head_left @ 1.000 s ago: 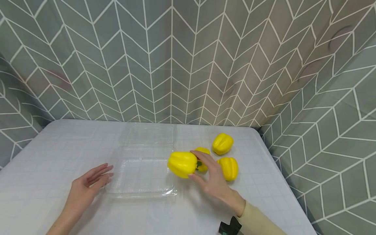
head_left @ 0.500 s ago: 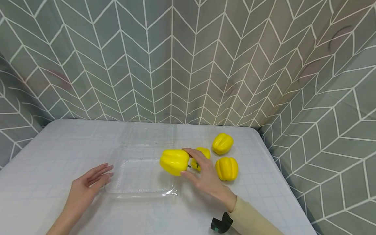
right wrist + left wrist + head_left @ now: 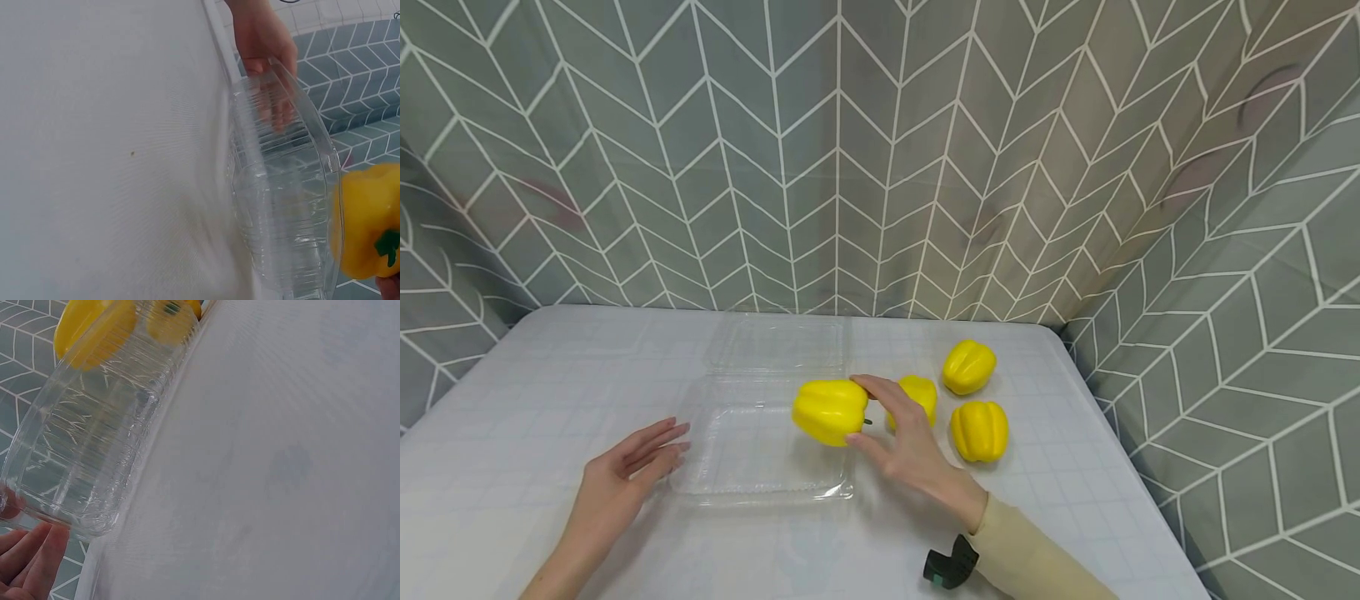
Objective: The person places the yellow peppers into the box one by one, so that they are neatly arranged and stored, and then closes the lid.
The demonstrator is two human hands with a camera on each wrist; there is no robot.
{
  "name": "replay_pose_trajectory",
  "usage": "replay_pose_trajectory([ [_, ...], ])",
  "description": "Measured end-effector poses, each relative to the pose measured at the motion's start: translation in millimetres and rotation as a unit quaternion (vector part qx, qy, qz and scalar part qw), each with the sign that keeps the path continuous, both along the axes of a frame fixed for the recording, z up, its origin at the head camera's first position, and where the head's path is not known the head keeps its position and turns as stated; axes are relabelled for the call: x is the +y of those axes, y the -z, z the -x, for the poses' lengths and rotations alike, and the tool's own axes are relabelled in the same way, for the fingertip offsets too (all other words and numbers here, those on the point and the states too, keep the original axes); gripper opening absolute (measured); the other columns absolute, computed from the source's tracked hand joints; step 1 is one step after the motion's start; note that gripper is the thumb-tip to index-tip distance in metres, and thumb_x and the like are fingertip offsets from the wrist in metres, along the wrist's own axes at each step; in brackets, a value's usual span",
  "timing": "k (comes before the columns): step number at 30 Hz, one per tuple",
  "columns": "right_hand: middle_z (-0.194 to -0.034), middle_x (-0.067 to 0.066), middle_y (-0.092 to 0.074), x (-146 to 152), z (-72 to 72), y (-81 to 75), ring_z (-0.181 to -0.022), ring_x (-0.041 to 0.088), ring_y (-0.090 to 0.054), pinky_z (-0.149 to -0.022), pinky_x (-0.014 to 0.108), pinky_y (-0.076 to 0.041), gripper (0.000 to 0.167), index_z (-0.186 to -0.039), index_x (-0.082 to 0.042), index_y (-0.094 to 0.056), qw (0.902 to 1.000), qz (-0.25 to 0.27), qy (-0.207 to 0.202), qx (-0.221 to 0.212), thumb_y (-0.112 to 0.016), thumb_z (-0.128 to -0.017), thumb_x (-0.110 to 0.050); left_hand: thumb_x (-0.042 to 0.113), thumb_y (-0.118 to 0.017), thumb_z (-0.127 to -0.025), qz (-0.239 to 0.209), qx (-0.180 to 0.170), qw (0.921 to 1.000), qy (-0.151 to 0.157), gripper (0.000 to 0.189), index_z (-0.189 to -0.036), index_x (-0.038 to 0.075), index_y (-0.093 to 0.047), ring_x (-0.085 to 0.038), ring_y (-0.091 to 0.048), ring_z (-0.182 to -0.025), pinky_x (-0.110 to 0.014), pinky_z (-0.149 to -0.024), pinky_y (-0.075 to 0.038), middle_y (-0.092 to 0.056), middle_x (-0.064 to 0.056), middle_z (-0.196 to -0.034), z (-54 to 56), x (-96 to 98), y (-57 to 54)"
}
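My right hand holds a yellow bell pepper by its stem end, thumb on the near side and fingers on the far side. The pepper hangs over the right part of a clear plastic clamshell box, whose lid lies folded back behind it. In the right wrist view the same pepper shows its green stem beside the box wall. My left hand is at the box's left side, its fingertips right at the rim, also seen in the left wrist view, where the fingers lie fairly straight.
Three more yellow bell peppers lie on the white table to the right: one pepper partly behind my right hand, another farther back, and one nearer. A patterned grey curtain hangs behind the table.
My right hand has carried the bell pepper leftward, from the box's right edge to over its right part. The left hand and the other peppers stay where they were.
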State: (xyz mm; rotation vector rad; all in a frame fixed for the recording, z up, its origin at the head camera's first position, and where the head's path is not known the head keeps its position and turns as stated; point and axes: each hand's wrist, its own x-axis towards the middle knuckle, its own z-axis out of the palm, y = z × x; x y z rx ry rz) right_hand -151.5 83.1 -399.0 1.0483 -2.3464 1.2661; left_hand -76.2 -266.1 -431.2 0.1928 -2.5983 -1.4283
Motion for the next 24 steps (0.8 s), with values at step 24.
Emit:
replay_pose_trajectory([
  [24,-0.135,0.01,-0.055,-20,9.9,13.8,-0.124,0.025,-0.057,-0.11,0.041,-0.047,0.062,-0.138,-0.002,-0.054,0.9996,-0.003,-0.013,-0.025,-0.077,-0.083,-0.021,0.025,-0.065,-0.098,0.003,0.007,1.0,-0.001,0.049,-0.143,0.007,-0.053,0.017,-0.06,-0.095,-0.006,-0.074,-0.052,-0.067,-0.01,-0.13,-0.2,0.8,0.5],
])
